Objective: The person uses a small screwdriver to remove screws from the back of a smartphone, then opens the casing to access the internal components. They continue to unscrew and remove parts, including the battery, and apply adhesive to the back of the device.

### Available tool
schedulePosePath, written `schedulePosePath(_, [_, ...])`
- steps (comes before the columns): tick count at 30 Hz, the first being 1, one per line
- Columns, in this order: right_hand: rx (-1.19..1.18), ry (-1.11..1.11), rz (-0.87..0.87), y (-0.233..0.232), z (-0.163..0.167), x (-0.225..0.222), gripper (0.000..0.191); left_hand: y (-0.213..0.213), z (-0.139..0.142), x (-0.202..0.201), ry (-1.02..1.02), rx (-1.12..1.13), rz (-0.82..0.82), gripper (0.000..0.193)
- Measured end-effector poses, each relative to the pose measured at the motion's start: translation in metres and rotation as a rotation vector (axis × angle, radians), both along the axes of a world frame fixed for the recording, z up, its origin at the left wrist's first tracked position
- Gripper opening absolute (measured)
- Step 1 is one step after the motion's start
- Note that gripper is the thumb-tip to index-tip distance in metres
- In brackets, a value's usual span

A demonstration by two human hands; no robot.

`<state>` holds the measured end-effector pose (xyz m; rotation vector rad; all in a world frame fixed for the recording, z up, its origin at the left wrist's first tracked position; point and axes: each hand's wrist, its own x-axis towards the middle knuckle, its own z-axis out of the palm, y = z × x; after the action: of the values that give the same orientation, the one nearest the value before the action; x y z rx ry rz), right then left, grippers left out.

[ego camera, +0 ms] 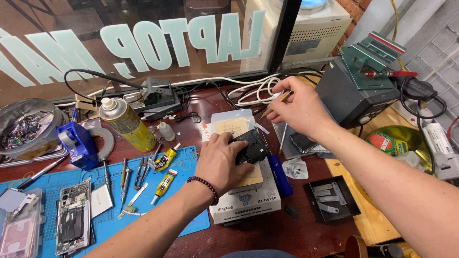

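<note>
At frame centre, the left hand (221, 162) presses a black phone part (251, 145) on the white heating plate (246, 200); the right hand (300, 109), upper centre, pinches what looks like a thin tool (277, 102).

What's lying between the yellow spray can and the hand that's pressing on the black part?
In the head view, between the yellow spray can and the left hand: a small clear bottle and a yellow glue tube.

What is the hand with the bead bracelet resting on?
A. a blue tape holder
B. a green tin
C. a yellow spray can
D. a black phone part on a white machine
D: the left hand, wearing the bead bracelet, presses on the black phone part lying on the white machine.
</note>
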<state>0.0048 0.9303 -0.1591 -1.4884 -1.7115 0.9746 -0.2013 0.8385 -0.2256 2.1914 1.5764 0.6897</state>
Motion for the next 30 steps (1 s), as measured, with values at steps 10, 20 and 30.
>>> schedulePosePath(10, [-0.188,0.522,-0.090,0.012,-0.030,0.040,0.034,0.005,-0.009,0.009,-0.106,0.083,-0.014,0.056])
schedulePosePath(20, [-0.304,0.766,-0.106,0.036,-0.050,0.064,0.037,0.018,-0.011,0.019,-0.176,0.199,0.008,0.058])
schedulePosePath(30, [-0.353,0.743,-0.112,0.057,-0.053,0.065,0.042,0.033,-0.008,0.020,-0.163,0.234,0.007,0.057])
